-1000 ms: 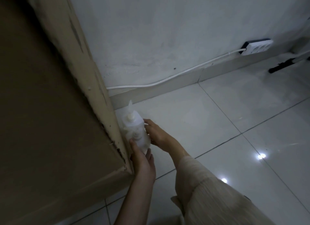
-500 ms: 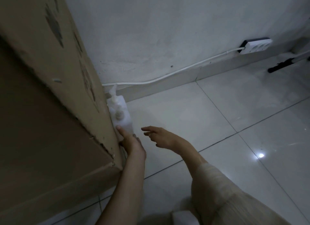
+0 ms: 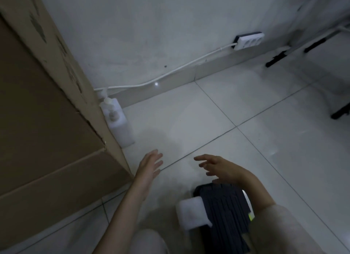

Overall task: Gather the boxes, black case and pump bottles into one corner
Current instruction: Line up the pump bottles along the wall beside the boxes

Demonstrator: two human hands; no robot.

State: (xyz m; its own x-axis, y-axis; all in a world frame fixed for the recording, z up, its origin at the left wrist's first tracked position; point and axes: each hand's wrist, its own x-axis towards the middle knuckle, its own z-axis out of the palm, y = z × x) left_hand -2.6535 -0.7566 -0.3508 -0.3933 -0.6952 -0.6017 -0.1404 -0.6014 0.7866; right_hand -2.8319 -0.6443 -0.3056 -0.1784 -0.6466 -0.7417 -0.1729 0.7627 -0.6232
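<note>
The main risk now is to the two white pump bottles (image 3: 118, 121), which stand upright in a tight row against the side of the large cardboard box (image 3: 47, 111), ahead of the left hand (image 3: 149, 165) and toward the wall. They look tall and narrow, so a nudge from the next thing slid in beside them could probably tip one over, and the nearer one would likely take the farther one with it. The white power-strip cable (image 3: 170, 74) runs along the skirting just beyond them and could snag a pump head if the bottles get shoved deeper.

A second risk lies under the right hand (image 3: 221, 171). The black ribbed case (image 3: 225, 212) lies on the tiled floor (image 3: 246, 105) just below and behind that hand, with a small white box (image 3: 191, 210) touching its left edge and seeming to overlap it. Lifting the case alone could drag or drop the white box; whether the box rests on the case or only beside it is hard to tell.

The left hand is open, fingers (image 3: 156, 157) spread and nearly flat, holding nothing, hovering beside the cardboard box's lower corner without clearly touching it. The right hand is also open and empty, fingers loosely curled and splayed, poised above the far end of the black case; contact with it cannot be confirmed.
</note>
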